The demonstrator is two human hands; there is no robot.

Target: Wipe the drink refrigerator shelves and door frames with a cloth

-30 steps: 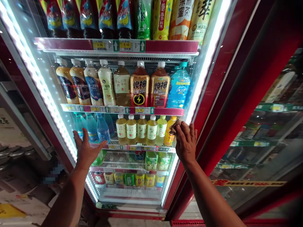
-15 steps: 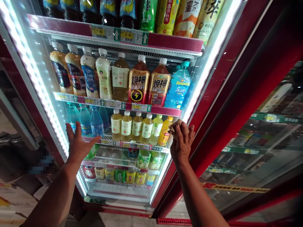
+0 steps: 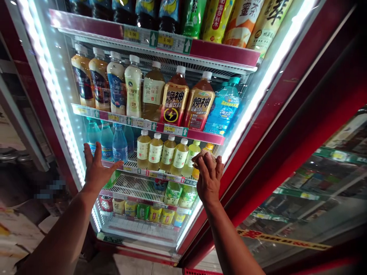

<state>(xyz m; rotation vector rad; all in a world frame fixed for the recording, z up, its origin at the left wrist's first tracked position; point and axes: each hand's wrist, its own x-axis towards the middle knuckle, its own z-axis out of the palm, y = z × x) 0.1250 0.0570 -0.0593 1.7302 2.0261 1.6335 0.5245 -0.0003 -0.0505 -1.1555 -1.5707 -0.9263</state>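
Observation:
A lit drinks fridge with a glass door fills the view. My left hand lies flat on the glass at its lower left, fingers spread, in front of the blue water bottles. My right hand presses a crumpled brownish cloth against the glass on the right side, in front of the small yellow tea bottles. The cloth pokes out above my fingers.
Shelves hold large bottles above and small green packs below. A red door frame runs diagonally on the right, with another glass door beyond it. Cartons lie on the floor at the lower left.
My right hand with the cloth has slid leftward across the glass. My left hand stays flat on the glass. The camera view has shifted slightly.

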